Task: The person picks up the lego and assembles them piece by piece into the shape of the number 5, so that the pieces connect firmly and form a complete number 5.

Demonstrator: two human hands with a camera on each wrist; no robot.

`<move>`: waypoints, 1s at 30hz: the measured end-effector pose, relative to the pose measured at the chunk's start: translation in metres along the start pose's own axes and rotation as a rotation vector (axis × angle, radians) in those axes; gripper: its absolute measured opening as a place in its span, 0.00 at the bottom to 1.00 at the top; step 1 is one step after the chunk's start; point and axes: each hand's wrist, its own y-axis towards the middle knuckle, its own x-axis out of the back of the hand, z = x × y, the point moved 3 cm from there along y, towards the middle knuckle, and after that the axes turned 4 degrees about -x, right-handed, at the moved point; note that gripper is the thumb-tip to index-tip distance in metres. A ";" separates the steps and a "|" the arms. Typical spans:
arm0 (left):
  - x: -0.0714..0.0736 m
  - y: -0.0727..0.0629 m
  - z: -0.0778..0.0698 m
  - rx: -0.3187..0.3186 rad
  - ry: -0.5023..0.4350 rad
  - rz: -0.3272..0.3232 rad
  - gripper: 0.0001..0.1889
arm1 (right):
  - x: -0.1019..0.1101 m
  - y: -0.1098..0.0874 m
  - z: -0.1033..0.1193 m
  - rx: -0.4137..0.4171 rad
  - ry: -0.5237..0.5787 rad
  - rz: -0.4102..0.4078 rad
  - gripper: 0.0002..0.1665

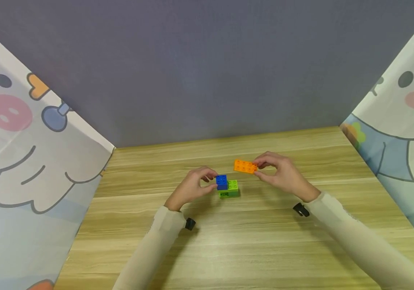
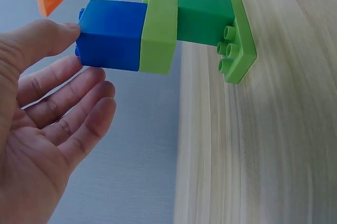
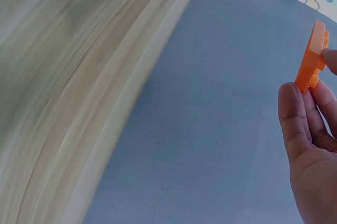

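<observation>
A small stack of toy building bricks stands on the wooden table. Lowest is a thin light green plate (image 2: 244, 42) with bare studs, then a dark green brick (image 2: 204, 13), a light green brick (image 2: 159, 34) and a blue brick (image 1: 221, 182) on top. My left hand (image 1: 196, 186) pinches the blue brick at its upper end between thumb and fingertips. Above and right of the stack, my right hand (image 1: 278, 172) holds a thin orange studded brick (image 1: 244, 166) by one end, between thumb and fingers. The orange brick is in the air, apart from the stack.
The wood-grain table (image 1: 243, 253) reaches back to a grey wall panel (image 1: 207, 72). Cartoon-printed sheets (image 1: 29, 161) close off the left and right sides. A small black strap end hangs under each sleeve.
</observation>
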 end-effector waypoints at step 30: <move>-0.008 0.002 0.004 0.059 -0.006 -0.018 0.16 | -0.044 0.019 0.012 -0.034 -0.025 0.200 0.14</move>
